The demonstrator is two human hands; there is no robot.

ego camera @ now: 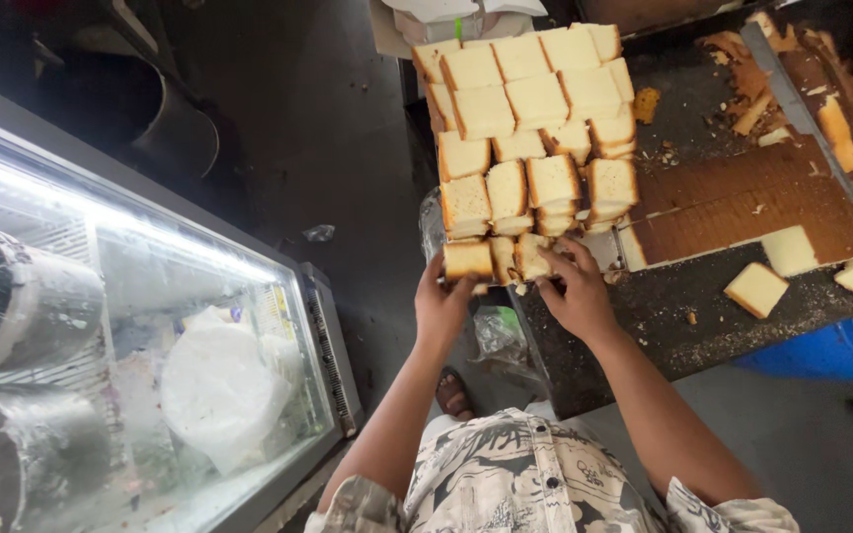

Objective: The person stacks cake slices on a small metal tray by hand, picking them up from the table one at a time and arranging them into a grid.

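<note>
Both my hands reach to the near end of a tray stacked with several square pieces of pale sponge cake. My left hand grips one cake square at the tray's near left corner. My right hand rests its fingers on the neighbouring cake pieces at the tray's near edge. A large brown-topped uncut cake slab lies on the dark worktop to the right of the tray.
A long knife lies across the slab among brown crust trimmings. Loose cake squares sit on the dark worktop. A glass-topped chest freezer stands at my left. A blue barrel is under the counter.
</note>
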